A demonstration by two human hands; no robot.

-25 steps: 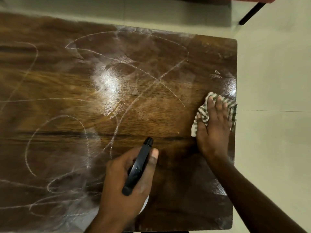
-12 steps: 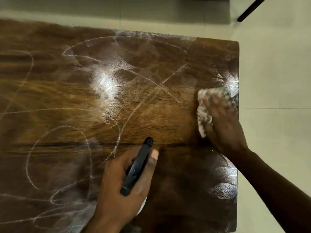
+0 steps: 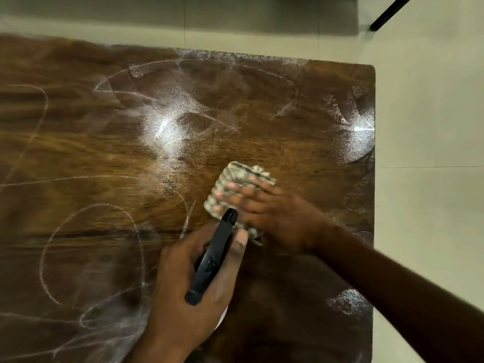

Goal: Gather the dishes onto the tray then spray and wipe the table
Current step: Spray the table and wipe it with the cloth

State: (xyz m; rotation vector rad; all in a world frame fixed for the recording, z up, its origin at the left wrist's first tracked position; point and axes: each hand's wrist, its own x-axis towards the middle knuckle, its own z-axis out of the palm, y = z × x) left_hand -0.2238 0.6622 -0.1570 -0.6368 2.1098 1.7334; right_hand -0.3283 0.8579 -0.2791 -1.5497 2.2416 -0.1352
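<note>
Swept leftward from the right edge of the desk (image 3: 78, 153), the striped cloth (image 3: 237, 175) now lies mid-frame under the right hand (image 3: 269, 213), its straight fingers (image 3: 235, 190) pressing flat, just beyond the spray bottle (image 3: 212, 260) gripped by the left hand (image 3: 180, 297) at lower centre.

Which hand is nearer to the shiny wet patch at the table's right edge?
Right. The right hand, pressing the cloth, is below and left of the wet patch; the left hand, holding the spray bottle, is farther down and left.
</note>
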